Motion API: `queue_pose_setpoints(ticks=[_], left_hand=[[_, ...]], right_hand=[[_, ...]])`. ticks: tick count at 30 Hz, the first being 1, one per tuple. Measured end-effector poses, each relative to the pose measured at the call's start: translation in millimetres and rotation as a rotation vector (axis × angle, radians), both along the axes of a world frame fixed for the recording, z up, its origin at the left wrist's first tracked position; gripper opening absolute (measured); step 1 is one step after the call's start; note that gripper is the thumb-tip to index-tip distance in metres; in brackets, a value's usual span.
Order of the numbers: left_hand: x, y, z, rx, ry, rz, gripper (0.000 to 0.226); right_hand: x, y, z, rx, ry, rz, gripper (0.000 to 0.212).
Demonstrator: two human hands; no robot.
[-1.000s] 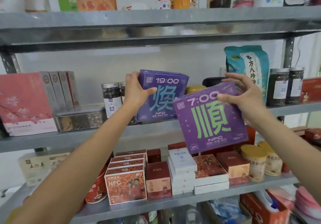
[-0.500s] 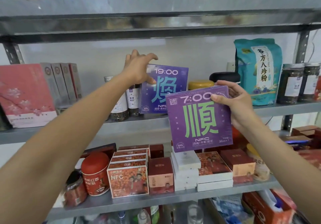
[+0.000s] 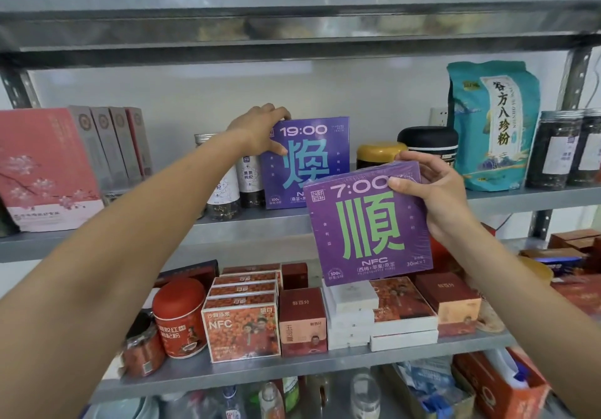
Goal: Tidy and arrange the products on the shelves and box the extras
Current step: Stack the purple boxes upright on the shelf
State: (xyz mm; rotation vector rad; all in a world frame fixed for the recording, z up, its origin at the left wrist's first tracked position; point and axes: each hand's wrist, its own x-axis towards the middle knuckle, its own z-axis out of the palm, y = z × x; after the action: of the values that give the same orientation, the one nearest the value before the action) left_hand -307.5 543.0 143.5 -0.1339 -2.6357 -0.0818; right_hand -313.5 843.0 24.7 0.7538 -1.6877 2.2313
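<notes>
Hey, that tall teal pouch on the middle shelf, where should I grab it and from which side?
Probably its upper half, from the front, fingers spanning the two side edges. The teal pouch stands upright, facing forward, and rises above the black-lidded jar on its left and the dark jars on its right, which crowd its lower sides.

Holds bare left arm stretched nearly straight, up and forward from lower left. Grips with left hand (image 3: 260, 132) the upper left corner of the 19:00 box (image 3: 312, 164): fingers curled over the top edge, thumb on the front face. Grips with right hand (image 3: 435, 197) the upper right corner of the 7:00 box (image 3: 367, 230): thumb in front, fingers over the top edge, forearm rising from lower right.
</notes>
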Motion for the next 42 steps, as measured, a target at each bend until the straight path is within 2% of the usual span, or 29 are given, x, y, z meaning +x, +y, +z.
queue_pose_setpoints(ticks=[6, 12, 24, 29, 33, 35, 42], left_hand=[[5.0, -7.3, -0.3, -0.058, -0.082, 0.058, 0.072], [9.0, -10.5, 5.4, -0.285, -0.144, 0.273, 0.109], [21.5, -27.2, 17.2, -0.241, -0.052, 0.426, 0.054], [16.4, -25.3, 13.5, -0.155, -0.01, 0.481, 0.038], [14.5, -27.0, 19.1, 0.115, -0.079, 0.423, 0.057], [14.4, -28.9, 24.2, 0.229, -0.087, 0.414, 0.058], [18.8, -44.6, 26.2, 0.457, -0.09, 0.271, 0.03]], right_hand=[[1.6, -6.8, 1.2, -0.035, 0.004, 0.015, 0.044], [3.9, -11.3, 1.6, -0.035, -0.002, 0.024, 0.044], [6.6, -23.8, 1.0, -0.088, -0.02, 0.057, 0.047], [6.7, -27.2, 2.4, -0.105, -0.013, 0.068, 0.046], [7.3, -26.6, 2.3, -0.099, -0.017, 0.066, 0.045], [8.0, -26.1, 2.0, -0.092, -0.022, 0.06, 0.046], [10.6, -28.1, 3.4, -0.095, -0.025, 0.053, 0.049]])
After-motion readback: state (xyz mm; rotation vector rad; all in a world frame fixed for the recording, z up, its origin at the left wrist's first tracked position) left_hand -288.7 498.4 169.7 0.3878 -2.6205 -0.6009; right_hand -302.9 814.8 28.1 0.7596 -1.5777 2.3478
